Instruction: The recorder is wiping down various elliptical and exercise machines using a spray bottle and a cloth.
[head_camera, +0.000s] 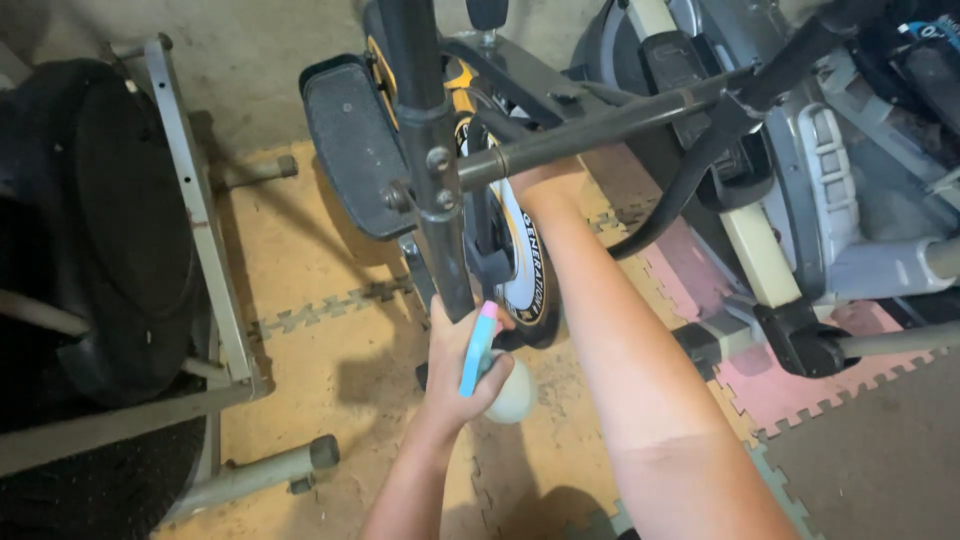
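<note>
Exercise bike upright post (430, 160) at centre, running toward 12 o'clock. Pedal (355, 150) left of post, at 11 o'clock. Horizontal bar (600, 125) crosses from post toward 2 o'clock. Left hand (462, 375) at 6 o'clock, at post base, closed around spray bottle (500, 385). Right hand (545, 180) reaches behind bar, mostly hidden. Second exercise machine (850, 200) at 3 o'clock. Metal frame (200, 230) at 9 o'clock. Foam floor mats (310, 300) under all.

Hands at an exercise bike

Left hand (462, 365) grips a blue-pink tool (478, 348) by the post (430, 150); right hand (540, 178) reaches behind the bar (600, 125).
</note>
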